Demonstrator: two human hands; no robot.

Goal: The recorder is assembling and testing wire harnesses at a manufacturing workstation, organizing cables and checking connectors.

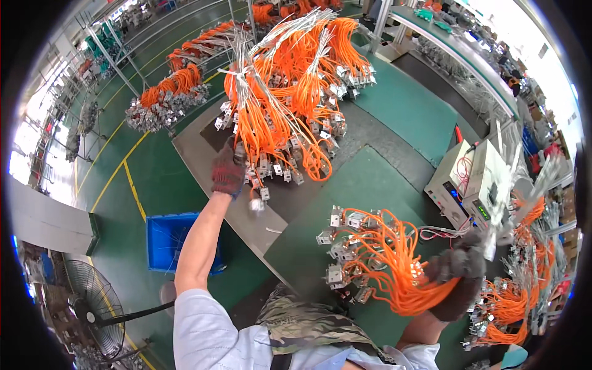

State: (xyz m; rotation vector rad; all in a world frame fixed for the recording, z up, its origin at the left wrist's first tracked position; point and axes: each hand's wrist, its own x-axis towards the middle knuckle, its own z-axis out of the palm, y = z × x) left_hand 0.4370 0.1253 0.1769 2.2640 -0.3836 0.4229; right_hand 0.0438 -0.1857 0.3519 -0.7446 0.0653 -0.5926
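My left hand, in a dark knit glove, is stretched out and grips the lower left of a big hanging bunch of orange wire harnesses with grey metal connectors. My right hand, also gloved, is closed around a smaller bundle of orange wires. That bundle's grey connectors fan out to the left over the green bench mat.
A grey tester box with a small display stands right of the mat. More orange harnesses pile at the right and hang on racks at the back left. A blue crate and a floor fan stand left below.
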